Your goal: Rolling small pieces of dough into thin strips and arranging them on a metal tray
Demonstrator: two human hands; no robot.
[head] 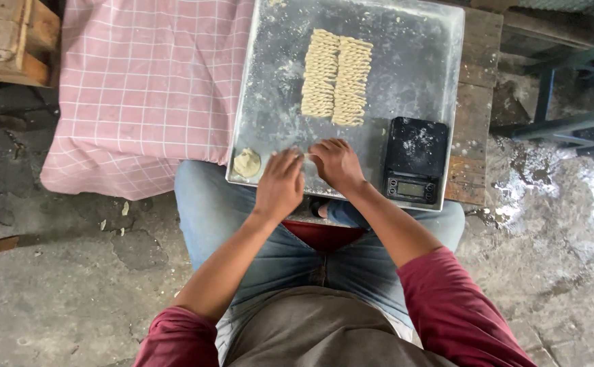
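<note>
hands meet at the lower centre of the frame on a floured metal tray (406, 61): left hand (280, 185) and right hand (338, 163) press palms-down, fingers together, over a dough strip (306, 157). twisted dough rows (336, 80) lie above, a dough lump (247, 162) left, a black scale (416, 160) right.

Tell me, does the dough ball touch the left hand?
Apart. The head view shows a plain strip of floury tray between the dough ball and the left hand, which lies flat beside the right hand.

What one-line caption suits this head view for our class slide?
Both hands, left hand and right hand, roll dough on a floured metal tray beside twisted dough rows.
</note>
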